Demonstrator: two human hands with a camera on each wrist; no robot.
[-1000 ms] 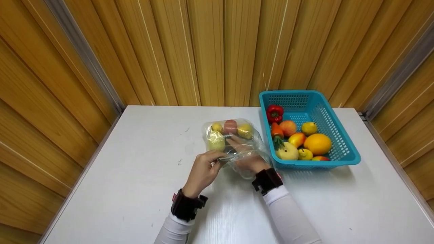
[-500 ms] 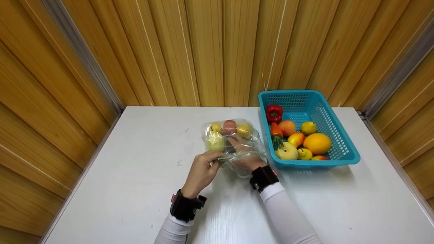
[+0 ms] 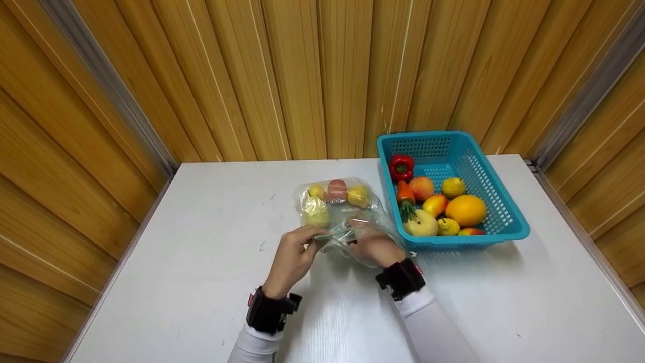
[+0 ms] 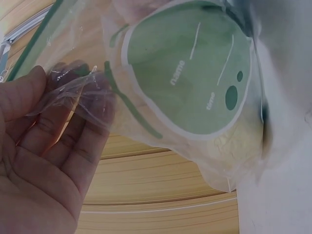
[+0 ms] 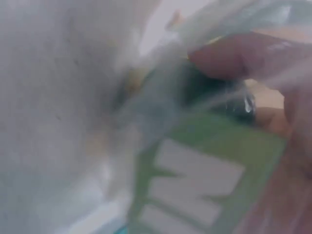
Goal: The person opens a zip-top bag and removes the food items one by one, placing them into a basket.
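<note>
The head view looks down across the table (image 3: 201, 252) to its far edge; both wrist views face the bag (image 4: 187, 73) (shared by all three) up close.

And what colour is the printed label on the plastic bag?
The printed label is green, edged in white; left wrist view shows it best.
</note>
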